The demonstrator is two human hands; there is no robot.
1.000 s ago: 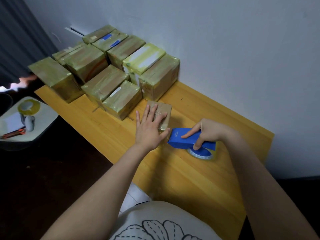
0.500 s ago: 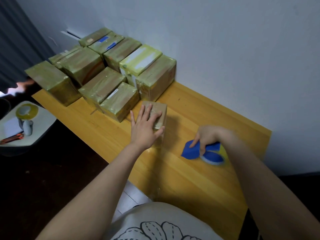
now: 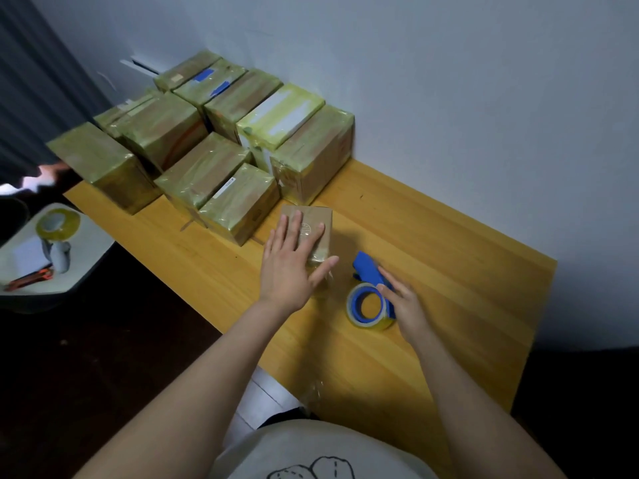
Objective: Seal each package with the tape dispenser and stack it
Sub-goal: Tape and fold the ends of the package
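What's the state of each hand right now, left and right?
Left hand: open, pressed flat on the small box.
Right hand: open, fingers straight against the tape dispenser, not gripping it.

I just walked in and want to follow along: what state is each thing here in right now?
small brown package, lying on the table, not stacked, pressed from above.
left hand, open, palm down on the package.
right hand, open, fingers touching the tape dispenser.
tape dispenser, lying on its side on the table.
taped packages, wrapped, grouped by the wall.
spare tape roll, resting on a side surface.
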